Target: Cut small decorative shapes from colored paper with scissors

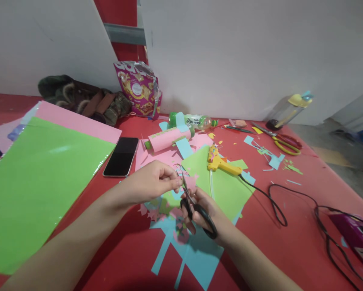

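Note:
My right hand (207,212) grips black-handled scissors (198,206), fingers through the loops, blades pointing up toward my left hand. My left hand (152,182) is closed in a pinch at the blade tips on a small piece of pink paper (191,182). Both hands hover over a pile of cut pink, green and blue paper (217,182) on the red table (293,242). A pink paper roll with green and blue strips (169,138) lies just beyond the pile.
A yellow glue gun (220,163) with a black cord (278,206) lies right of the hands. A black phone (121,156), large green and pink sheets (38,178), a green bottle (193,120), red-yellow scissors (286,142), a snack bag (139,87) and a water bottle (288,108) surround them.

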A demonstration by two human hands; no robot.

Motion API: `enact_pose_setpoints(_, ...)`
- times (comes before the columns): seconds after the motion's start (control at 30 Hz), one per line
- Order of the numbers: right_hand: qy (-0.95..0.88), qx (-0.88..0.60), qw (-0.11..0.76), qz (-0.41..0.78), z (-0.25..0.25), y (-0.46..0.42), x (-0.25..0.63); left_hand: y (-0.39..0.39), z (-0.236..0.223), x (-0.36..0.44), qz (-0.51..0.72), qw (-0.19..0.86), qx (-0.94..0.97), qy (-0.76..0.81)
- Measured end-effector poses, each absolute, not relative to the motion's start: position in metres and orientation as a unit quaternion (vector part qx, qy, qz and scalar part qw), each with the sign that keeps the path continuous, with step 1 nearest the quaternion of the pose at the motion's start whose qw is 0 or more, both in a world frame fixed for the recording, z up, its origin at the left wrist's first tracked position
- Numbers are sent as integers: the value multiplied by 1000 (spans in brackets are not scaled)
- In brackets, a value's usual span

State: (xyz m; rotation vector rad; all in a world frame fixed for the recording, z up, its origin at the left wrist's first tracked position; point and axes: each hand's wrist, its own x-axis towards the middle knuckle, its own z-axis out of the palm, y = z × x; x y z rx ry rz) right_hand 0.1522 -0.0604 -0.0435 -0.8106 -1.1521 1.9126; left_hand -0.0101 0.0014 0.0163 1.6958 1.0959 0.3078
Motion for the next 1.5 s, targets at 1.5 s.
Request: enact_pose_setpoints(1.5,-450,-300,416,731,-50,-59,152,-9,5,6,254,573,638,447)
